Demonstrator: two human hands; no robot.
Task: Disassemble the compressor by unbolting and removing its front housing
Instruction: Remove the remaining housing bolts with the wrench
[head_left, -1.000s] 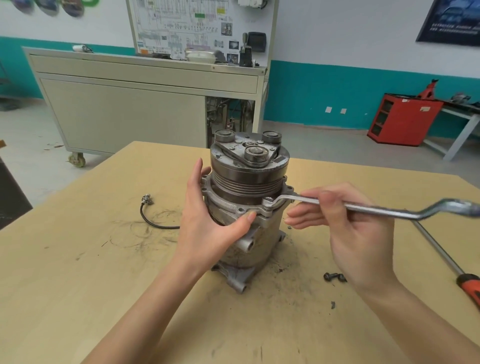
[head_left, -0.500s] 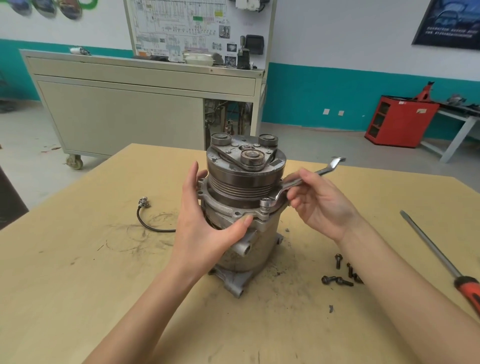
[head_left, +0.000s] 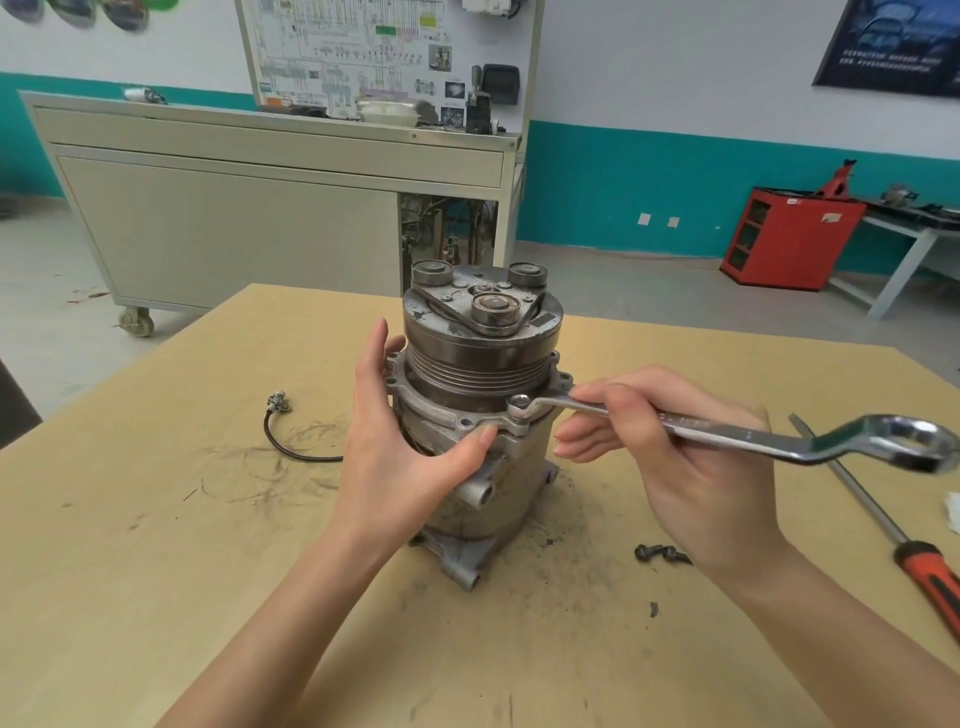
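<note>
The grey compressor (head_left: 498, 483) stands upright in the middle of the wooden table (head_left: 156, 545), its dark grooved pulley (head_left: 475, 364) on top. Below the pulley sits the front housing flange (head_left: 447, 413) with bolt holes. My left hand (head_left: 395, 447) wraps the compressor's left side, thumb pressed on the flange. My right hand (head_left: 675, 457) grips a silver ring wrench (head_left: 753, 434). The wrench's small ring sits on a bolt (head_left: 519, 402) at the flange's front right, and its shaft points right.
Loose black bolts (head_left: 657, 553) lie on the table to the right of the compressor base. A screwdriver with a red and black handle (head_left: 924, 571) lies near the right edge. A black cable with a plug (head_left: 280, 431) lies left. A wheeled cabinet (head_left: 260, 218) stands behind.
My right hand swung the wrench from pointing back and right around to pointing right toward me, with its ring staying on the flange bolt. My left hand kept its hold.
</note>
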